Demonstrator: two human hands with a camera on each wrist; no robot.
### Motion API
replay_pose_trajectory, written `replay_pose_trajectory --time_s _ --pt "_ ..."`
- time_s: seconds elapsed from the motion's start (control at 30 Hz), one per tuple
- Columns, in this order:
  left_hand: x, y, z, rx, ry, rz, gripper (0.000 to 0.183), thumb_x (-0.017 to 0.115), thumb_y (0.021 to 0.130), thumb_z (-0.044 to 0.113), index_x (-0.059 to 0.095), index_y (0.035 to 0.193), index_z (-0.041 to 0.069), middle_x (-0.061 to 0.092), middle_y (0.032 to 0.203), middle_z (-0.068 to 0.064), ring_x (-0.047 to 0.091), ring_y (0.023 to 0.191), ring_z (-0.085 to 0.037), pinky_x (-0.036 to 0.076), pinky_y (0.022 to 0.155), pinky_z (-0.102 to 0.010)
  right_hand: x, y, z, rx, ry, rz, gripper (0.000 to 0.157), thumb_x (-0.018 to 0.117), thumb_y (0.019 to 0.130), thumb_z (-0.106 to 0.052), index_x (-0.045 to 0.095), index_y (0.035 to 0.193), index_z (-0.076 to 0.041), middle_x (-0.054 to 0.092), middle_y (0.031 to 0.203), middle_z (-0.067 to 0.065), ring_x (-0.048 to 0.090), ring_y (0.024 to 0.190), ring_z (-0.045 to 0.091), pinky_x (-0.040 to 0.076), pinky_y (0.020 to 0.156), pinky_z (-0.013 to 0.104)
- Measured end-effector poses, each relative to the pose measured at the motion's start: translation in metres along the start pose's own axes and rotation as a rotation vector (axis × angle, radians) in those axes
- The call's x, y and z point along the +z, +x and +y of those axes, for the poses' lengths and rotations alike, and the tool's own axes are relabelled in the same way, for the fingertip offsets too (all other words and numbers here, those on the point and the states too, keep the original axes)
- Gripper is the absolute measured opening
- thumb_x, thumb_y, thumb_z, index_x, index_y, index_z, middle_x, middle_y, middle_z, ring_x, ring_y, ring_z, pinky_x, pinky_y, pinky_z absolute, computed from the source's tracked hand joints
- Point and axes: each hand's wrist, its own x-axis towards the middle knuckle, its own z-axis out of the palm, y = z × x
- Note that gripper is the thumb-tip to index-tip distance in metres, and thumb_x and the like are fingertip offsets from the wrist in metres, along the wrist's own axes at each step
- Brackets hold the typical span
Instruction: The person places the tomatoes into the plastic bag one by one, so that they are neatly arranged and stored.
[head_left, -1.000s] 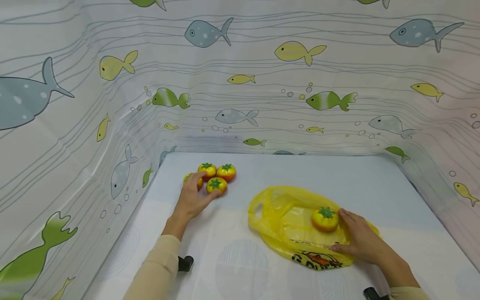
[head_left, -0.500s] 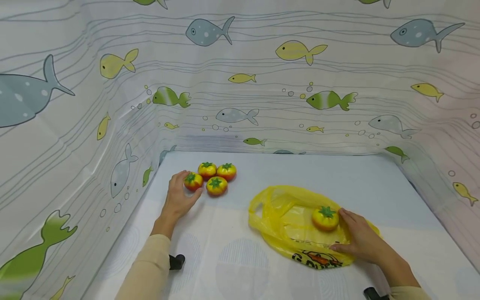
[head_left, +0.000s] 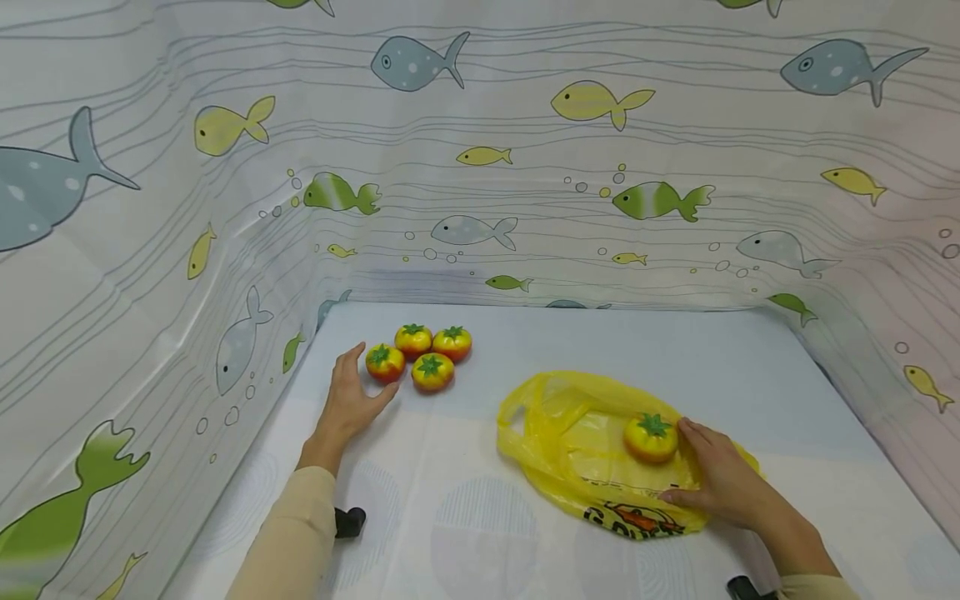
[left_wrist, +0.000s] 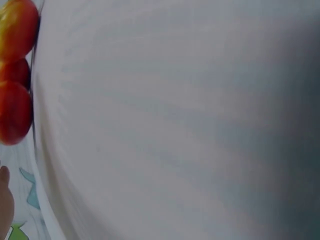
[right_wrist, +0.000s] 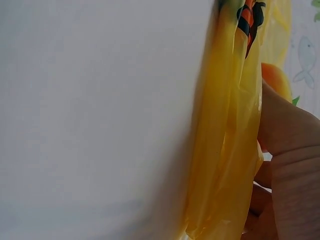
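Observation:
Several yellow-red toy tomatoes with green leafy tops sit in a cluster at the back left of the table in the head view. My left hand [head_left: 347, 398] is spread just left of the leftmost tomato [head_left: 386, 363], thumb and fingers apart and nothing between them. Another tomato [head_left: 650, 437] lies on a flattened yellow plastic bag [head_left: 555, 417] to the right. On the bag's right part rests my right hand [head_left: 723, 479], its fingertips close beside that tomato. The right wrist view shows the bag's folded edge [right_wrist: 220, 150] near the thumb; whether the fingertips touch the tomato is unclear.
The table [head_left: 480, 517] has a pale cover. A fish-patterned curtain [head_left: 525, 192] encloses it at the back and both sides. Black wrist mounts [head_left: 349, 522] sit beneath both wrists.
My left hand has drawn back to the left from over the tomato cluster, uncovering the leftmost tomato. The tomatoes, the bag and my right hand stay in place.

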Motion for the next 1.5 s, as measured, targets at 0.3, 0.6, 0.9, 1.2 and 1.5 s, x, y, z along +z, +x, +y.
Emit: replay_pose_trajectory --time_s 0.3,0.6,0.9,1.2,1.5 --pt "0.004 0.003 -0.002 -0.050 0.008 -0.073 0.095 0.078 0.090 0.031 0.020 0.159 0.001 0.031 0.155 -0.028 0.034 0.144 -0.043 0.026 0.123 -0.058 0.000 -0.002 0.000 -0.004 0.012 0.006 0.121 0.090 0.068 -0.059 0.039 0.148 0.015 0.044 0.148 0.036 0.042 0.132 0.056 0.039 0.105 0.071" --pt "0.009 0.009 -0.003 -0.063 -0.016 -0.074 0.096 0.078 0.090 0.031 0.018 0.159 0.001 0.031 0.156 -0.027 0.033 0.146 -0.044 0.026 0.123 -0.058 -0.001 -0.002 0.001 -0.004 0.001 0.007 0.121 0.089 0.068 -0.060 0.039 0.148 0.016 0.044 0.148 0.036 0.043 0.132 0.057 0.039 0.105 0.071" --pt "0.015 0.015 -0.008 -0.097 -0.025 -0.069 0.098 0.077 0.091 0.036 0.016 0.160 0.001 0.029 0.157 -0.028 0.031 0.147 -0.045 0.025 0.123 -0.058 -0.002 -0.003 0.001 0.026 0.000 -0.024 0.123 0.087 0.068 -0.064 0.038 0.149 0.015 0.044 0.148 0.037 0.042 0.132 0.057 0.040 0.104 0.072" --pt "0.017 0.017 -0.010 -0.180 -0.064 -0.101 0.099 0.074 0.093 0.039 0.013 0.161 0.002 0.025 0.162 -0.028 0.026 0.151 -0.044 0.022 0.124 -0.058 -0.001 -0.003 0.002 0.013 0.016 -0.018 0.121 0.088 0.069 -0.061 0.038 0.149 0.014 0.043 0.148 0.036 0.041 0.132 0.057 0.040 0.104 0.072" --pt "0.017 0.016 -0.010 -0.186 -0.064 -0.113 0.096 0.075 0.093 0.039 0.018 0.160 0.002 0.029 0.160 -0.028 0.030 0.149 -0.044 0.023 0.124 -0.059 -0.001 -0.003 0.002 0.004 0.009 -0.014 0.120 0.088 0.070 -0.060 0.038 0.149 0.015 0.043 0.148 0.037 0.042 0.132 0.057 0.040 0.105 0.071"
